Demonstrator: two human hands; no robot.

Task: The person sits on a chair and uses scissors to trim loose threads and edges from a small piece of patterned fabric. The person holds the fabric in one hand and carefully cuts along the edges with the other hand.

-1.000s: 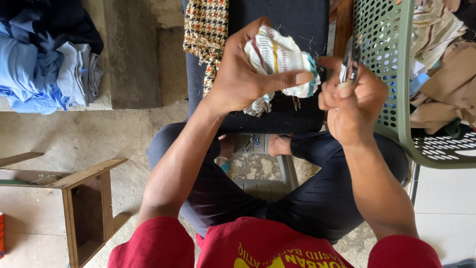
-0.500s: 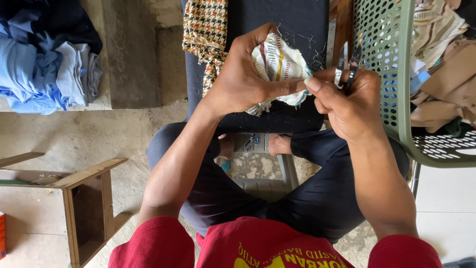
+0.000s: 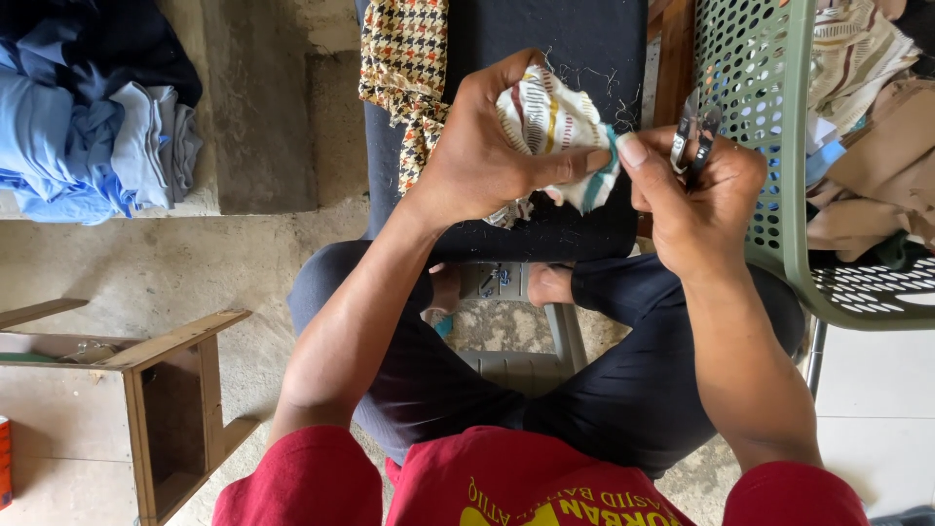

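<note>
Left hand (image 3: 487, 161) bunches the striped cloth (image 3: 550, 122); right hand (image 3: 696, 200) — fingers clasping thread snips (image 3: 693, 136) — sits just right of the cloth's teal edge.

The green plastic chair (image 3: 779, 146) stands close on the right, just beside the right hand (image 3: 696, 200), so little room there. Left of the left hand (image 3: 477, 161) the grey floor (image 3: 146, 263) is open. A checked cloth (image 3: 404, 68) hangs far left of it.

bunched cloth (image 3: 550, 122) in left hand (image 3: 477, 156), above dark surface (image 3: 545, 39) | right hand (image 3: 696, 200) touching its right | basket (image 3: 779, 146) further right | folded clothes (image 3: 93, 117) far left
</note>
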